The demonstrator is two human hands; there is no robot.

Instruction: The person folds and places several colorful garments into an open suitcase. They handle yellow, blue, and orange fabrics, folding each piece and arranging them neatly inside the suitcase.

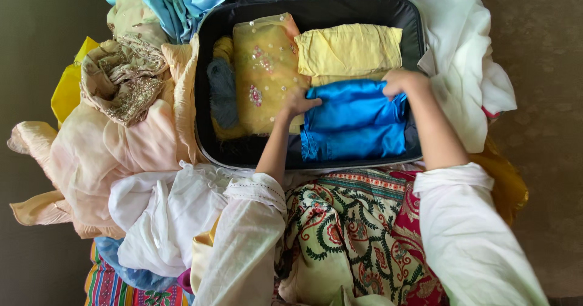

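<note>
My left hand (299, 103) and right hand (401, 82) press down on the shiny blue folded cloth (355, 120), fingers curled on its top corners. It lies in the open black suitcase (243, 151), near the front right wall, beside the yellow beaded cloth (264, 69).

A folded bright blue satin cloth (355, 120) lies flat in the open black suitcase (243, 151), at its 4 o'clock corner, just below a folded yellow garment (348, 49).
</note>
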